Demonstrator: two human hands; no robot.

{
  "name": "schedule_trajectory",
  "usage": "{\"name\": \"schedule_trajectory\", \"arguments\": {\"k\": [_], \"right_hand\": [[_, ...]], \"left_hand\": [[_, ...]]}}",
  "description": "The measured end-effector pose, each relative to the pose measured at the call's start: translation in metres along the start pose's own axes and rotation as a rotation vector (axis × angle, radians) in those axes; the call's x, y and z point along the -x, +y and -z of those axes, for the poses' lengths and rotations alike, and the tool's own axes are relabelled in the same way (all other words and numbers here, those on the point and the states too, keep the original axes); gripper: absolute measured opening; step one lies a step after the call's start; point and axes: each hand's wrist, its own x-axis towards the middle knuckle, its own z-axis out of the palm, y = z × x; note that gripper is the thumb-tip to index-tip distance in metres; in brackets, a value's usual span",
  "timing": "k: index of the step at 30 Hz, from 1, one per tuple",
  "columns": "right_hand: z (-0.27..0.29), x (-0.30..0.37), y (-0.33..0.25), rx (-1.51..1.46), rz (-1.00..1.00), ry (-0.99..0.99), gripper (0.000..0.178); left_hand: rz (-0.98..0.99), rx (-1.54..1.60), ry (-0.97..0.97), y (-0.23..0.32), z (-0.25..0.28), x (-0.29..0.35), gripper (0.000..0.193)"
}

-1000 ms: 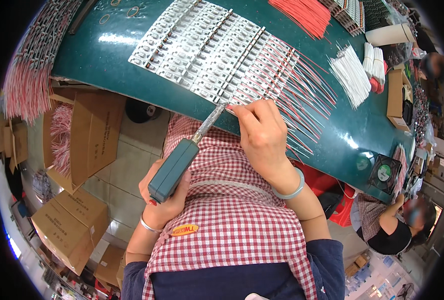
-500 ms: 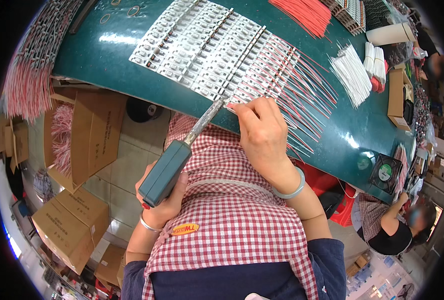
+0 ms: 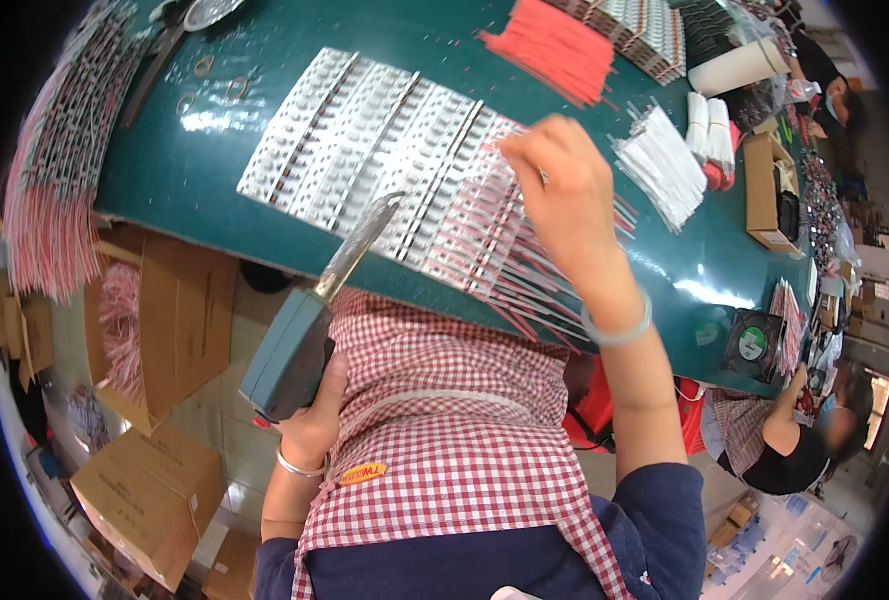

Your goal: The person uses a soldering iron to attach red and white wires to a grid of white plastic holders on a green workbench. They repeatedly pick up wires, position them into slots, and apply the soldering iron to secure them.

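Observation:
My left hand (image 3: 316, 420) is wrapped around the handle of a soldering gun (image 3: 286, 350) with a grey-green body and a long metal bar. The bar's tip points up over the white panel (image 3: 354, 140), a sheet of small boards in rows on the green table. Over the panel's far right corner is my right hand (image 3: 571, 195), its thumb and forefinger pinched together; what lies between them is too small to make out. Thin red and white wires (image 3: 539, 285) run from the right-hand rows and fan out past the panel, partly under my right hand.
A red wire bundle (image 3: 549, 50) and a white wire bundle (image 3: 661, 165) lie beyond the panel. Rubber bands (image 3: 236, 88) are at the far left. Bundled wired strips (image 3: 54, 200) hang by the left edge, near an open carton (image 3: 184, 320). A co-worker (image 3: 789, 440) sits at the right.
My right hand has moved away from the panel's near edge to its far right corner, still pinched. The soldering gun has shifted left and its tip now sits over the panel. The view has shifted.

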Motion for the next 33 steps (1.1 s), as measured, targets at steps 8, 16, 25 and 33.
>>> {"name": "schedule_trajectory", "arguments": {"k": [8,16,25,33], "right_hand": [[-0.06,-0.069,0.122,0.157,0.112,0.053,0.007],[0.044,0.015,0.121,0.253,-0.253,-0.045,0.029],[0.058,0.068,0.134,0.383,-0.345,0.043,0.023],[0.053,0.067,0.136,0.403,-0.305,0.081,0.015]], "left_hand": [[-0.07,-0.074,0.021,0.005,-0.009,-0.01,0.039],[-0.019,-0.037,0.078,-0.004,-0.013,-0.024,0.037],[-0.029,0.041,0.034,0.012,-0.031,-0.045,0.04],[0.079,0.152,0.079,0.026,-0.034,-0.042,0.041]]}}
